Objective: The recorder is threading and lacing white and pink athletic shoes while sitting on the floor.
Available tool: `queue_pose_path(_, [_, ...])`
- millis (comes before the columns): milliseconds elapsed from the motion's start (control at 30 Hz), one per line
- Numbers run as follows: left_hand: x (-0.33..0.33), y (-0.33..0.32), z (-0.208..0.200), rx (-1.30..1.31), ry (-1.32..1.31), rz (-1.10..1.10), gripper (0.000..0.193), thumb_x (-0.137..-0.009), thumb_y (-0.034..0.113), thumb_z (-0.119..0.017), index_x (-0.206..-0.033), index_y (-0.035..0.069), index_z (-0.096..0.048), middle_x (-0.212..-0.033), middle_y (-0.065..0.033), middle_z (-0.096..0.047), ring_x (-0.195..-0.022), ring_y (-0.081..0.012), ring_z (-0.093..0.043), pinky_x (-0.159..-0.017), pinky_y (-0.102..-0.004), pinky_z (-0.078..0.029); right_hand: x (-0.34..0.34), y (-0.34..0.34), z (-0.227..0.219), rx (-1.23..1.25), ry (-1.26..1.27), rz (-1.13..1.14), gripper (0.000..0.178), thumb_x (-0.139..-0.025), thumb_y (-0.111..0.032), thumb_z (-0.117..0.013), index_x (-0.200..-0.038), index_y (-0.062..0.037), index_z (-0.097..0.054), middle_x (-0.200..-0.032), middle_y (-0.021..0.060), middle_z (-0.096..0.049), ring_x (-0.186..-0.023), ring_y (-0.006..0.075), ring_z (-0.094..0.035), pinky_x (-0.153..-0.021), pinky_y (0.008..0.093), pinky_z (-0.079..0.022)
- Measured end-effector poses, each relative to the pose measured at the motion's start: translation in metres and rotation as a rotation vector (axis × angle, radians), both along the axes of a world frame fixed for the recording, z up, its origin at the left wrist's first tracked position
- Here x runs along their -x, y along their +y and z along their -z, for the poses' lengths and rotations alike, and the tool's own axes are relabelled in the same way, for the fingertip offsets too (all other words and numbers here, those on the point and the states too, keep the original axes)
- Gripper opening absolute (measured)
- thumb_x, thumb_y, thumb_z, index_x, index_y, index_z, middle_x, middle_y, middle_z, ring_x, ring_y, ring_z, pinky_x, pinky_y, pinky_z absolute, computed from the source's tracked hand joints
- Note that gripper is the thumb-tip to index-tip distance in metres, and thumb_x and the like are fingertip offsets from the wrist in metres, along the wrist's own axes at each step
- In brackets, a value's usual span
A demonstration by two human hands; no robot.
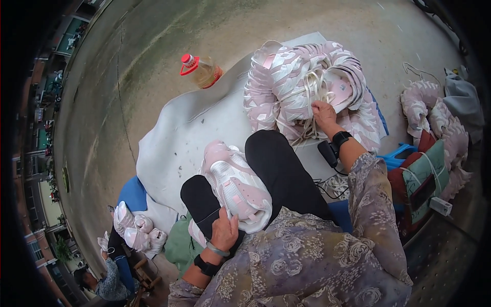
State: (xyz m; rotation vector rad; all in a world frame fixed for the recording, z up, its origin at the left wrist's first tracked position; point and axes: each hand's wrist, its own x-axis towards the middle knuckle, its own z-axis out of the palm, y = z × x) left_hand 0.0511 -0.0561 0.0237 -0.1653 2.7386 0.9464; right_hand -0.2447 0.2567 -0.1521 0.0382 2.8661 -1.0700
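A pink and white shoe upper (238,187) rests across my lap, its toe pointing away from me. My left hand (225,230) is closed on its near edge, the thumb lying along the side. Farther out to the right sits a large bundle of stacked pink and white shoe uppers (296,69). My right hand (325,114) reaches to that bundle, fingers pinched at the cream shoelaces (313,84) hanging over it. The fingertips partly hide how many laces they hold.
A white sheet (169,133) lies under the bundle. Beyond it stands a red-capped plastic bottle (204,72). More uppers (450,128) are stacked at right beside a green and red cushion (427,169). At lower left, another person (110,281) sits near white-pink bundles (138,233).
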Motion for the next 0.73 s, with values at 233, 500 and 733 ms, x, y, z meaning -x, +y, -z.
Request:
queue_pose_path(233, [0.01, 0.0, -0.005, -0.049, -0.102, 0.08, 0.027, -0.082, 0.016, -0.052, -0.089, -0.003, -0.036, -0.06, -0.0255, -0.05, -0.058, -0.0451, -0.052, -0.049, -0.0504, -0.04, 0.034, -0.029, -0.006, -0.153, 0.149, 0.127, 0.015, -0.077, -0.019, -0.053, -0.087, -0.01, -0.061, -0.085, 0.0131, -0.06, -0.085, 0.0313, -0.057, -0.075, 0.0388, -0.044])
queue_pose_path(500, [0.019, -0.005, -0.01, -0.056, -0.202, 0.145, 0.031, -0.082, 0.021, -0.053, -0.091, -0.002, -0.034, -0.065, -0.0278, -0.053, -0.063, -0.0464, -0.053, -0.053, -0.0511, -0.043, 0.05, -0.04, -0.007, -0.133, -0.097, 0.22, 0.014, -0.074, -0.022, -0.061, -0.082, -0.0101, -0.058, -0.085, 0.0116, -0.061, -0.083, 0.0309, -0.059, -0.072, 0.0396, -0.046])
queue_pose_path(733, [0.025, -0.014, -0.018, 0.1, -0.282, 0.292, 0.049, -0.078, 0.039, -0.062, -0.093, 0.001, -0.036, -0.066, -0.0265, -0.055, -0.061, -0.0446, -0.056, -0.055, -0.0489, -0.045, 0.112, -0.004, -0.079, 0.699, -0.17, 0.121, 0.021, -0.077, -0.025, -0.062, -0.084, -0.0077, -0.052, -0.074, 0.0054, -0.062, -0.078, 0.0276, -0.063, -0.067, 0.0348, -0.048])
